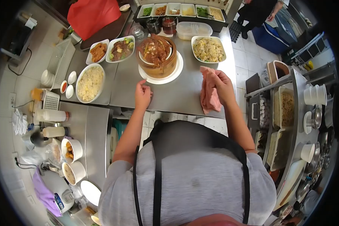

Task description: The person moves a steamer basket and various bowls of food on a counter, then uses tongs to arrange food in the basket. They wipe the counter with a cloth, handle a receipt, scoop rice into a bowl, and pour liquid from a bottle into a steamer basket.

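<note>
Dishes stand plated on the table, its near edge unwiped; right hand grips the pink cloth, left hand loosely curled, empty, beside the steamer plate.

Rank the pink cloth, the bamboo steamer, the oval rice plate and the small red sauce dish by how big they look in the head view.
Largest to smallest:
1. bamboo steamer
2. oval rice plate, close to the steamer, so unsure
3. pink cloth, bunched in the right hand
4. small red sauce dish
</note>
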### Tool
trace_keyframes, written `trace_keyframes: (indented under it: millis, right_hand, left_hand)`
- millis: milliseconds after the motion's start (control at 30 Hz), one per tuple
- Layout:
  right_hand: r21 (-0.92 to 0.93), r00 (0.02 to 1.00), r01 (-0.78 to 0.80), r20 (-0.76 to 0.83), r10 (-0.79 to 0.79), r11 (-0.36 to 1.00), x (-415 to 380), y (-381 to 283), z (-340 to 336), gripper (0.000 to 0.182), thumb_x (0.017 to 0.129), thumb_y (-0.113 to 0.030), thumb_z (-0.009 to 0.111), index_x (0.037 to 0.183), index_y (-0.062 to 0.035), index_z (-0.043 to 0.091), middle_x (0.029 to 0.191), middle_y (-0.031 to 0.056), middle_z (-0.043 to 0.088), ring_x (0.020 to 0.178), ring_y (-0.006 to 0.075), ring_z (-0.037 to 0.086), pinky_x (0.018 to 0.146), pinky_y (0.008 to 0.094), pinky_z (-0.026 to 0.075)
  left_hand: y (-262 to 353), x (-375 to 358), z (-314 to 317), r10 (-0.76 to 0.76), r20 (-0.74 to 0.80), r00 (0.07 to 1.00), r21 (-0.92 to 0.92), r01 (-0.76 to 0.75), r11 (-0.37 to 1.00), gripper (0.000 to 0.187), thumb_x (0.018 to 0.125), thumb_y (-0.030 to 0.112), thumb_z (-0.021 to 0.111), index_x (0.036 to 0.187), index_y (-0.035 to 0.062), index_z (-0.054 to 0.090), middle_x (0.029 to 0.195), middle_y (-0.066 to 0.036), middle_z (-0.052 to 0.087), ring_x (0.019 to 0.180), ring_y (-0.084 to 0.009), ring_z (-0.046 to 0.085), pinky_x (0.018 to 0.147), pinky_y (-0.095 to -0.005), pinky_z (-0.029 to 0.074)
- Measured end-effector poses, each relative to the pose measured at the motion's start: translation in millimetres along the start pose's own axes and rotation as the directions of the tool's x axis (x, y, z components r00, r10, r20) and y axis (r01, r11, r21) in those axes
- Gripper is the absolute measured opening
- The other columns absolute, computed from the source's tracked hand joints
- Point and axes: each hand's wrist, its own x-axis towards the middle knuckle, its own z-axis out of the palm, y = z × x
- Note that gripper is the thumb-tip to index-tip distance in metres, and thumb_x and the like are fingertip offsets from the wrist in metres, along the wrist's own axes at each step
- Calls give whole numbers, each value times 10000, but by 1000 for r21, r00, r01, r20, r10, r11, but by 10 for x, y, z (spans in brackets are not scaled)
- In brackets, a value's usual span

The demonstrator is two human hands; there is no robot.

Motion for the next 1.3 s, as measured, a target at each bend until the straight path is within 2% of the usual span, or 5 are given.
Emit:
trace_keyframes:
  millis: [267,400,667,900,1300]
  right_hand:
    - [-108,999,-40,-10,40,993,228,255,434,212,801,-213,516,801,-11,580,590,9,521,517,60,465,466,209,378]
    - [-804,984,135,178,17,579,423,330,474,214,738,-223,544,814,-33,605,655,140,586,595,227,565,551,314,435]
    - [-899,912,221,53,-406,379,1461,-590,351,199,704,-190,581,792,-11,582,749,156,589,685,294,565,619,356,439]
    - [-992,924,54,93,-370,-116,2804,-639,62,188,699,-179,490,797,-39,567,910,197,543,823,380,526,696,433,436]
    - [-947,960,143,204,-192,-289,3463,-347,-419,149,733,-101,462,810,-38,573,839,159,581,782,319,578,638,407,471]
  left_hand:
    - [344,283,-441,-144,25,989,-141,146,979,261,818,81,424,1075,60,385,766,-54,508,556,-93,501,456,-191,408]
    - [356,589,-671,-87,101,991,-94,97,991,253,822,84,423,1072,67,388,743,-43,508,549,-87,493,450,-193,391]
    - [-485,644,-732,357,149,922,596,-372,712,181,749,112,490,924,73,513,701,-118,554,626,-247,550,571,-323,435]
    - [-49,548,-673,317,55,947,535,-296,792,206,743,142,489,938,82,512,671,-91,541,623,-245,542,569,-333,431]
    - [-148,313,-628,321,-67,945,616,-214,758,213,695,83,484,906,55,502,758,-127,506,682,-297,517,593,-357,427]
